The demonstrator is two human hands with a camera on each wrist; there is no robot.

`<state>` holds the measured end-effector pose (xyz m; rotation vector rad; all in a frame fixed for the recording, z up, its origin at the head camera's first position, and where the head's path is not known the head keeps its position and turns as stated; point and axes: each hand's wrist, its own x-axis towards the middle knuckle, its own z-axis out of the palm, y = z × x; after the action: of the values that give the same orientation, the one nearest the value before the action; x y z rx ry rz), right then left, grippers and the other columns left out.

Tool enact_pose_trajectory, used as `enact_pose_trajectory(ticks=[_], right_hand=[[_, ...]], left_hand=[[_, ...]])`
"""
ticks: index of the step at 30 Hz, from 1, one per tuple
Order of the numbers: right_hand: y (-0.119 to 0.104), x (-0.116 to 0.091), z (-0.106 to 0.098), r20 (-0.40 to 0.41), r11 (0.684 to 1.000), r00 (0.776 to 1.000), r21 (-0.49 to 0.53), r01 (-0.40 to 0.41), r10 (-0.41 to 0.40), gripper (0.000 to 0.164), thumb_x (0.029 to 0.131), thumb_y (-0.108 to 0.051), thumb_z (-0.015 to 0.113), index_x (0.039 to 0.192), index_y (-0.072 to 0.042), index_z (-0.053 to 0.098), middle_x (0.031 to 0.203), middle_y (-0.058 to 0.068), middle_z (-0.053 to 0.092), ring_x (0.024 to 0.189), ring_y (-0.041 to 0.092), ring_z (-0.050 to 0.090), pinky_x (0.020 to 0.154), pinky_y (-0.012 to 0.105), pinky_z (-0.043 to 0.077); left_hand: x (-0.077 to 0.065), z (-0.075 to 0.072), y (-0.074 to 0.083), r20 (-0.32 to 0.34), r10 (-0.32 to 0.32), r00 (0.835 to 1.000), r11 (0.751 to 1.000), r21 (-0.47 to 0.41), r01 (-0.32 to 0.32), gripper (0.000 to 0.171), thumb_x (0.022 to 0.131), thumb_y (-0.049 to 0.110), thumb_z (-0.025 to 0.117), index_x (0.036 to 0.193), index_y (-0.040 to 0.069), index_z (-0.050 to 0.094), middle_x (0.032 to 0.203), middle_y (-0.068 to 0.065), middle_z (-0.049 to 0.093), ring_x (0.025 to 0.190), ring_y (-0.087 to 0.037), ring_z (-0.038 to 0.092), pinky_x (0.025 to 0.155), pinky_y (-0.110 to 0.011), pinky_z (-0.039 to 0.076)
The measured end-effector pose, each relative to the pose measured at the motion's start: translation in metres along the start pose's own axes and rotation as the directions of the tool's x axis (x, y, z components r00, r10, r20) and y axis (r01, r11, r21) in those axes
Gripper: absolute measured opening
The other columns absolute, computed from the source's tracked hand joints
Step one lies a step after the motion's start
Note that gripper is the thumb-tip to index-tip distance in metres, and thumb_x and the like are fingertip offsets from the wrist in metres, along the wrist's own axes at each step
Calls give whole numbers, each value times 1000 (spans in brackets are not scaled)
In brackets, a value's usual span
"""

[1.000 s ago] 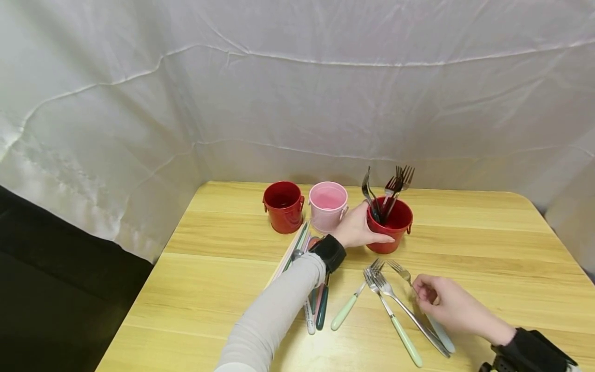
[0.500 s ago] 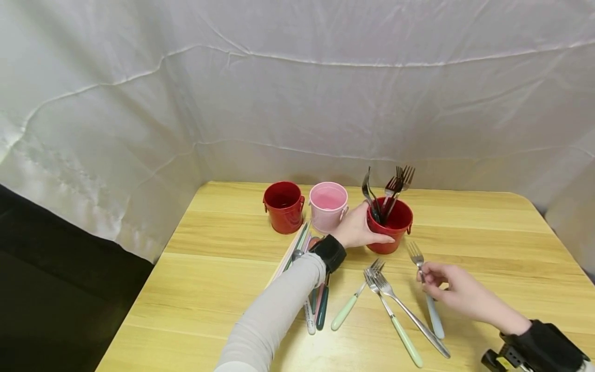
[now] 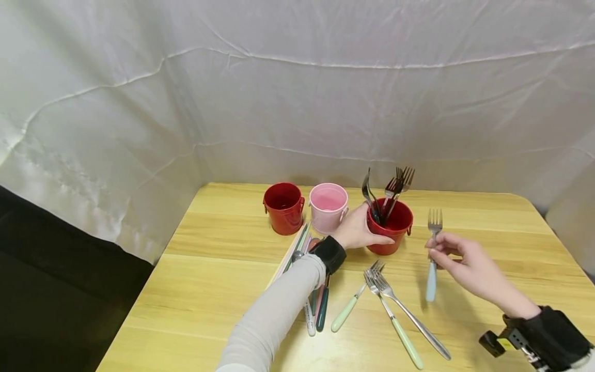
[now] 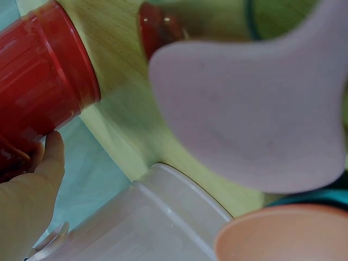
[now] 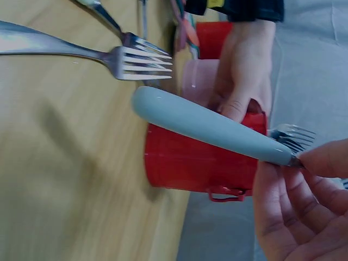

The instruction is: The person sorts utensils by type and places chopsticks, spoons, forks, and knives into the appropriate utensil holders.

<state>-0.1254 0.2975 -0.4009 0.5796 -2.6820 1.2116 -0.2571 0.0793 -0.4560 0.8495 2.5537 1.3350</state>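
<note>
The left hand (image 3: 355, 228) has its fingers curled round the wall of the right-hand red bucket (image 3: 402, 234), probably to keep it from shifting or tipping under the cutlery (image 3: 394, 187) that leans out over its rim. The right hand (image 3: 467, 266) pinches the blue fork (image 3: 431, 285) between thumb and fingers at the metal neck, near where the handle begins; that grip seems chosen to leave both ends free, tines up and handle hanging below (a light hold, I would judge, though a sure one). The fork is off the surface (image 3: 186, 315), to the right of the bucket and apart from it. The loose forks (image 3: 401, 315) lie in front of the bucket, handles towards the person, which probably makes them easy to pick up.

The blue fork has a smooth, pale handle with a rounded end, fattest there and narrowing to a short, darker neck. Its four metal tines stand almost upright, with a dull shine.
</note>
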Motion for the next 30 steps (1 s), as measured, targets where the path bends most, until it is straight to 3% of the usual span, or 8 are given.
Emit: enact_pose_trajectory(ticks=[4, 12, 23, 26, 30], right_hand=[[-3, 10, -7, -50, 999, 998, 17, -29, 30, 8, 93, 0, 55, 100, 2, 58, 91, 12, 62, 78, 3, 63, 63, 22, 56], [-6, 32, -19, -188, 994, 981, 103, -24, 44, 11, 93, -1, 55, 101, 6, 55, 96, -10, 60, 81, -2, 62, 67, 16, 54], [-12, 60, -31, -370, 979, 926, 204, 3, 74, 17, 93, -4, 56, 103, 8, 51, 105, 5, 57, 85, 3, 63, 72, 14, 52], [-12, 66, -30, -408, 952, 907, 304, 26, 106, 17, 92, -2, 57, 101, 9, 50, 107, 6, 57, 86, 4, 63, 73, 15, 52], [-9, 75, -26, -440, 879, 887, 468, 91, 142, 14, 90, 2, 58, 99, 9, 51, 102, 6, 59, 84, 6, 64, 71, 17, 53]], left_hand=[[1, 0, 0, -2, -3, 1000, 1000, 1, 3, 87, 64, 43, 84, 136, 22, 40, 127, 7, 56, 112, -8, 53, 94, -25, 47], [1, 1, -3, -2, 9, 1000, 1000, -3, -9, 87, 64, 43, 84, 136, 20, 41, 127, 7, 56, 112, -8, 53, 93, -24, 47], [-1, 1, -3, -5, 1, 1000, 1000, 10, -1, 86, 64, 42, 85, 135, 20, 41, 125, 6, 57, 111, -8, 54, 93, -23, 46], [-1, 1, -2, -1, -6, 1000, 1000, 11, 6, 87, 64, 42, 85, 135, 20, 41, 125, 6, 57, 111, -8, 54, 93, -24, 47], [0, 1, -1, 1, -11, 1000, 1000, 9, 11, 87, 64, 42, 85, 136, 21, 41, 125, 7, 57, 111, -8, 54, 93, -24, 47]])
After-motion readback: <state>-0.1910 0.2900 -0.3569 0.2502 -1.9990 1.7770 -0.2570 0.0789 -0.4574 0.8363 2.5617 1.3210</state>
